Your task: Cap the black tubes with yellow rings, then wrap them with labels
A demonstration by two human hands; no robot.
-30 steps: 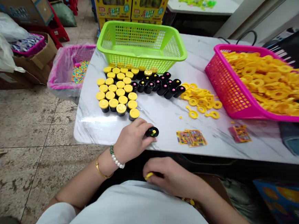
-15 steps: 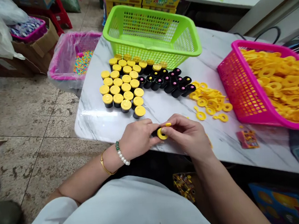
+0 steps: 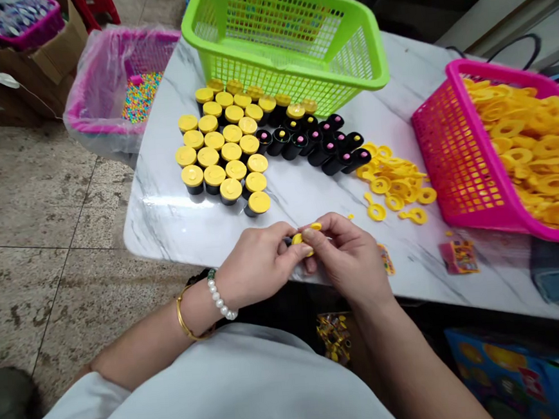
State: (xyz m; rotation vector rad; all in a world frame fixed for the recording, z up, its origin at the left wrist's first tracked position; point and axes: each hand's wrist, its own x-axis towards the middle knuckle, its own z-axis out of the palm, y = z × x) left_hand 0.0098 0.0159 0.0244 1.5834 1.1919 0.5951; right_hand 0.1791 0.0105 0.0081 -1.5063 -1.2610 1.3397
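Observation:
Close to the table's front edge, my left hand (image 3: 264, 257) is closed around a small black cup (image 3: 288, 241), mostly covered by my fingers. My right hand (image 3: 348, 252) pinches a yellow ring lid with a round tab (image 3: 298, 239), held against the cup's end. Whether the lid is seated on the cup cannot be made out. Beyond my hands stand several black cups with yellow lids (image 3: 231, 191) in rows. To their right are several open black cups (image 3: 298, 142) with pink or yellow pieces inside, some tilted. A loose pile of yellow ring lids (image 3: 396, 178) lies nearby.
A green basket (image 3: 288, 73) stands behind the cups. At the right is a pink basket (image 3: 470, 175) full of yellow lids (image 3: 536, 144). A lined pink basket (image 3: 91, 101) with colourful beads (image 3: 142, 97) sits left of the marble-patterned table (image 3: 165, 228). A small printed packet (image 3: 461, 256) lies at right.
The yellow ring lid has turned from facing the camera to nearly edge-on, and my fingers have closed further over it and the cup. The camera view has shifted slightly.

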